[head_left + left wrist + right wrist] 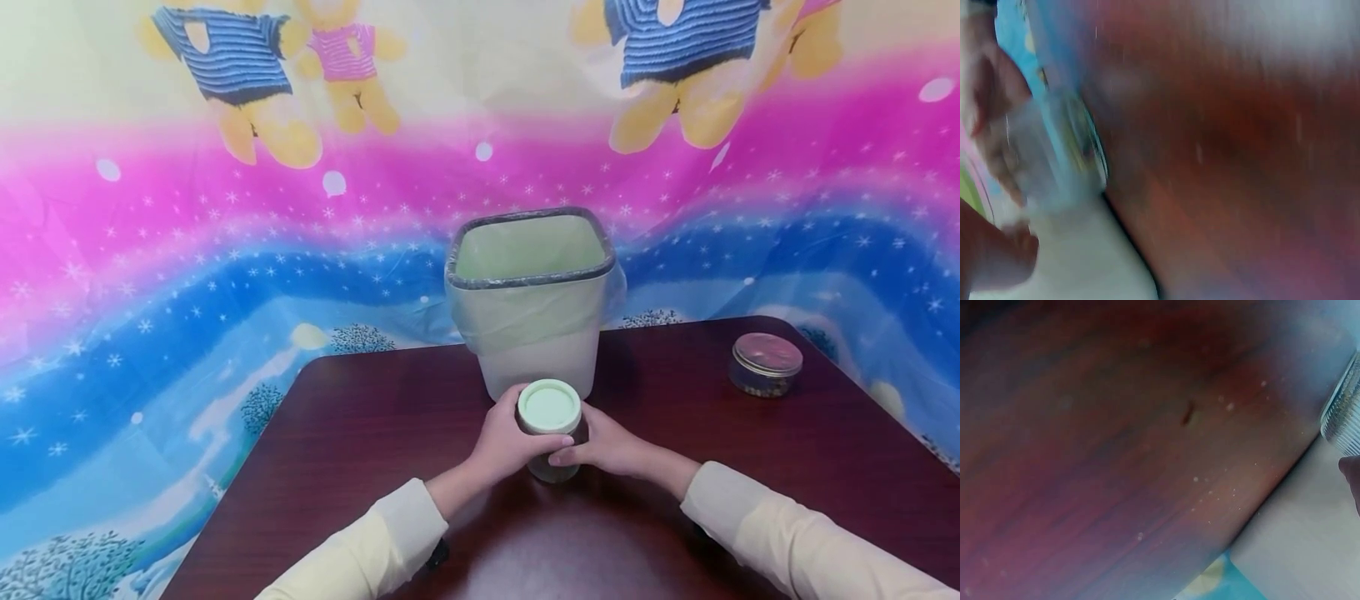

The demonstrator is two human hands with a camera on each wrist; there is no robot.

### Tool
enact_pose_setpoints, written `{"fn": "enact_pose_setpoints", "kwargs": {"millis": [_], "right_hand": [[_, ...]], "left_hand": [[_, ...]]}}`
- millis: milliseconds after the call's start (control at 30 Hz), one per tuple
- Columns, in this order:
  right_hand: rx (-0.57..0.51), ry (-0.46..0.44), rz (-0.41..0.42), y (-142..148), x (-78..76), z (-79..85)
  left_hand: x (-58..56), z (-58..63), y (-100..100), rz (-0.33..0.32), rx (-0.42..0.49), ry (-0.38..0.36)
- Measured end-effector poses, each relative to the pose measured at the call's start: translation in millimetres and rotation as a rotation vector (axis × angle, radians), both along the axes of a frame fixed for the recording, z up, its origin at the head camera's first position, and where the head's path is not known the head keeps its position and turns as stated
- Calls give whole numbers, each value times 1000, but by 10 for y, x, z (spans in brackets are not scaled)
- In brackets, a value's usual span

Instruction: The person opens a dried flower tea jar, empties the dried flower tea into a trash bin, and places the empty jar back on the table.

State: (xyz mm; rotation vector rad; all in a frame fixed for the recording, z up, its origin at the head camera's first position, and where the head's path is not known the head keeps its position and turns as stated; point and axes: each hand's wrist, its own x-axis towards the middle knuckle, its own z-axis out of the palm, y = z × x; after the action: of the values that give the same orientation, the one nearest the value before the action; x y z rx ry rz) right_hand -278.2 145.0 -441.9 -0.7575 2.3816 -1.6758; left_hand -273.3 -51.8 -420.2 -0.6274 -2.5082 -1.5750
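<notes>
A clear jar (554,473) with a pale green lid (550,406) stands upright near the middle of the dark red table, just in front of a bin. My left hand (501,437) grips it from the left, and my right hand (611,446) holds it from the right, the thumbs meeting at the front. The left wrist view is blurred, but the transparent jar (1060,153) shows there with fingers around it. Only the ribbed side of the jar (1344,415) appears at the right edge of the right wrist view. Its contents are hard to make out.
Behind the jar is a white bin (536,350) with a translucent liner and dark rim. A round tin with a pinkish lid (767,354) sits at the table's right side. A patterned cloth (375,192) hangs behind the wooden table (375,417).
</notes>
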Motion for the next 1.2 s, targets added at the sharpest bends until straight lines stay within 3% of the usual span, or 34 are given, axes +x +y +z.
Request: {"fn": "enact_pose_setpoints", "kwargs": {"millis": [200,300,467,633,967,1100,1200], "right_hand": [[-5,19,-1,0,-5,-3],[-3,17,-1,0,-4,1],[8,13,-2,2,14,7],[-1,-4,6,-13,18,13],[3,-33,-1,-8,22,15],[2,-29,2,-10,28,27],[0,-35,12,-21,29,31]], "left_hand": [[108,-31,92,140,-18,56],[120,-33,100,149,-20,66],[109,-39,67,111,-12,35],[45,-37,-18,7,66,-20],[-220,36,-187,-341,151,-130],[-282,63,-191,-399,152,-159],[-299,69,-188,-397,134,-164]]}}
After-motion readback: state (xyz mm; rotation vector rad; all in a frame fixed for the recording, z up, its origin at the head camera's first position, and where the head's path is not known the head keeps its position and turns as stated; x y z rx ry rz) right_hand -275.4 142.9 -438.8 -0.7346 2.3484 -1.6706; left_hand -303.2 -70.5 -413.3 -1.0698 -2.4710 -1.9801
